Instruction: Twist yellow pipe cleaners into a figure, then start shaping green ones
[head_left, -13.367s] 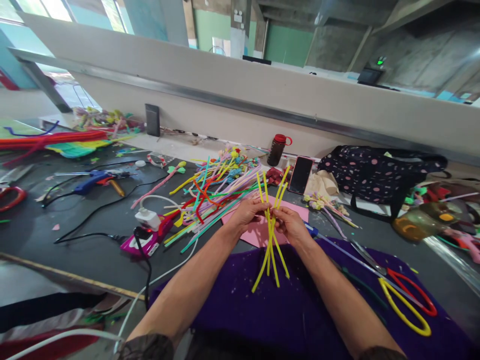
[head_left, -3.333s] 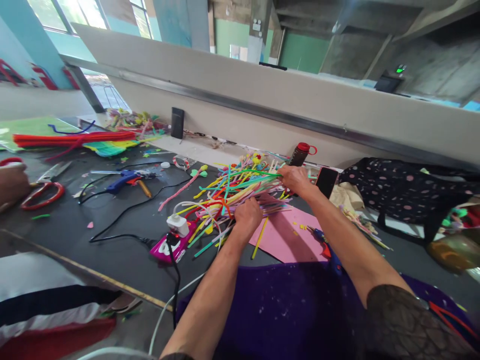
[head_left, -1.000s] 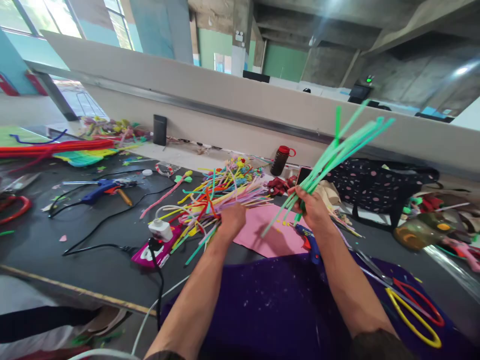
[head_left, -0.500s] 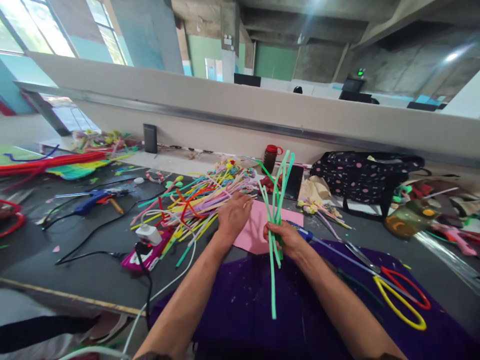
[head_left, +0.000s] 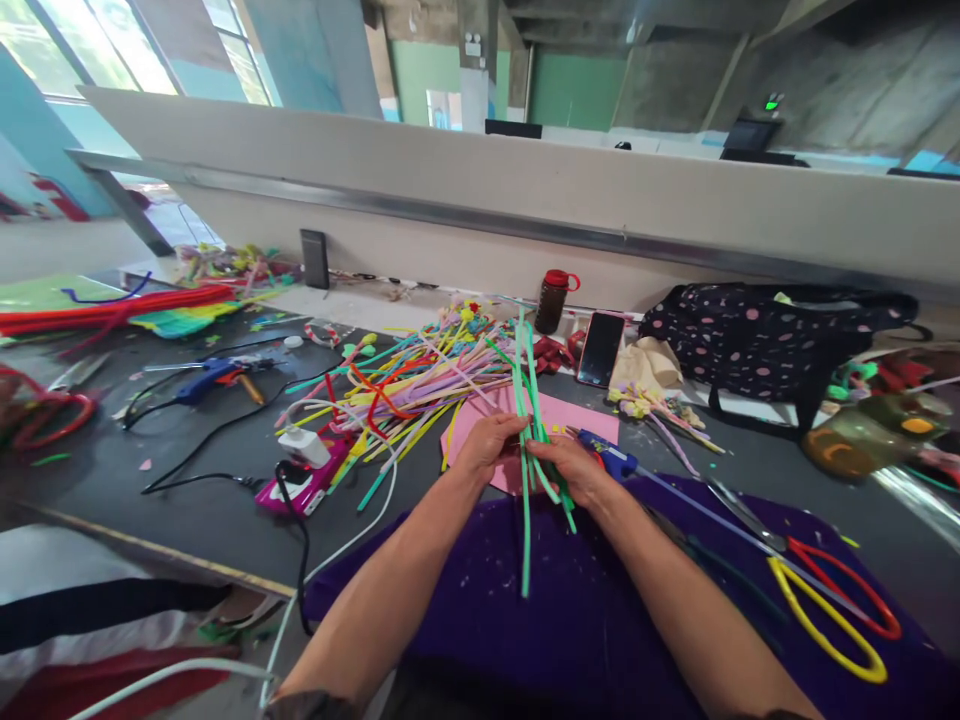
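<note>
Upright in front of me is a loose bunch of light and darker green pipe cleaners (head_left: 527, 375), one long stem hanging down over the purple cloth (head_left: 465, 600). My right hand (head_left: 570, 468) is closed around the bunch near its middle. From the other side, my left hand (head_left: 491, 442) pinches at the stems, its fingertips meeting the bunch; which stems it grips is partly hidden. Beneath both hands lies a pink sheet (head_left: 581, 415). A blue glue gun (head_left: 611, 455) rests just right of my right hand.
Many coloured pipe cleaners (head_left: 427, 390) lie left of the sheet. A pink power strip (head_left: 300, 490) with cords sits near the table edge. Large scissors (head_left: 832, 650) lie at right. Behind stand a bottle (head_left: 551, 305), a phone (head_left: 601, 348) and a dark bag (head_left: 757, 340).
My left hand has moved right, from over the pipe cleaner pile to the green bunch, and its fingers have closed there. The bunch has shifted slightly left. The camera view has shifted a little.
</note>
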